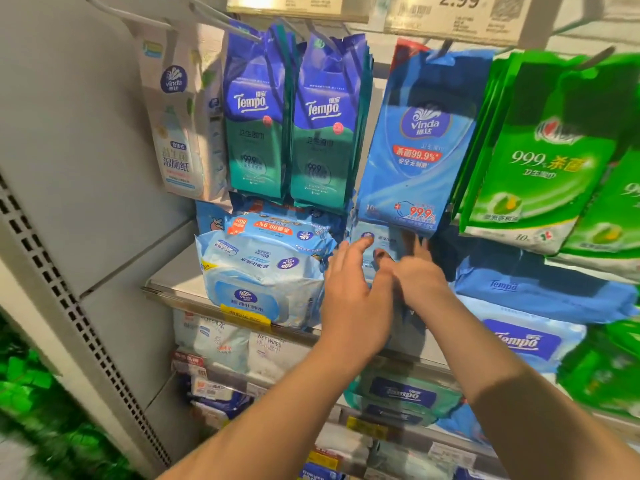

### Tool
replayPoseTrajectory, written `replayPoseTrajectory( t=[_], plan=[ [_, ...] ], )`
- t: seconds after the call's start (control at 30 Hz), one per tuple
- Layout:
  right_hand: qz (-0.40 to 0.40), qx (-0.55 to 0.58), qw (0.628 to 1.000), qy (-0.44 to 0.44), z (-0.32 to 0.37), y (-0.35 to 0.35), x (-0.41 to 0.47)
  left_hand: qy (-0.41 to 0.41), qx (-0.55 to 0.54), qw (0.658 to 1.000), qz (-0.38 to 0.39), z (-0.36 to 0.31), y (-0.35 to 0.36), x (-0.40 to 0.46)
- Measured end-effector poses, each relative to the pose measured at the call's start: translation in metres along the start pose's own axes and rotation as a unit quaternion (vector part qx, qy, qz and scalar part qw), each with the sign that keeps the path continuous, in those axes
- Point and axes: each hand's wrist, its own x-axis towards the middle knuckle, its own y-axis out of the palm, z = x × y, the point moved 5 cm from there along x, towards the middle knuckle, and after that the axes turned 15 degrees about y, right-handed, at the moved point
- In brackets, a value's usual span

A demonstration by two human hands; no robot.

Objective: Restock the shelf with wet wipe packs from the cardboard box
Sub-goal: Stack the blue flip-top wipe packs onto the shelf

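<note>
Both hands [384, 285] largely hide a blurred pack [369, 244].

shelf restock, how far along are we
Done: a stack of pale blue Vinda wipe packs already sits on the grey metal shelf. In hand: left hand and right hand push a small blue pack into the gap beside it. Left: unclear, no cardboard box in view.

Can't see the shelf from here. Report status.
Left hand and right hand open, fingers on a light blue wipe pack going onto the shelf. Hanging Vinda pack overhangs the slot.
</note>
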Motion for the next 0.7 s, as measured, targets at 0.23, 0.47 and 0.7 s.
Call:
replayPoseTrajectory(
  t=[0.23, 0.47, 0.7],
  plan=[
    [0.011, -0.138, 0.99, -0.042, 0.019, -0.004, 0.004, 0.029, 0.02, 0.999, 0.023, 0.0, 0.005, 0.022],
    [-0.013, 0.069, 0.997, 0.04, -0.003, 0.016, 0.031, 0.059, -0.006, 0.998, 0.004, 0.002, -0.008, -0.013],
    [-0.034, 0.264, 0.964, 0.016, -0.027, 0.016, -0.025, 0.097, -0.052, 0.993, -0.052, 0.017, -0.017, -0.061]
  ],
)
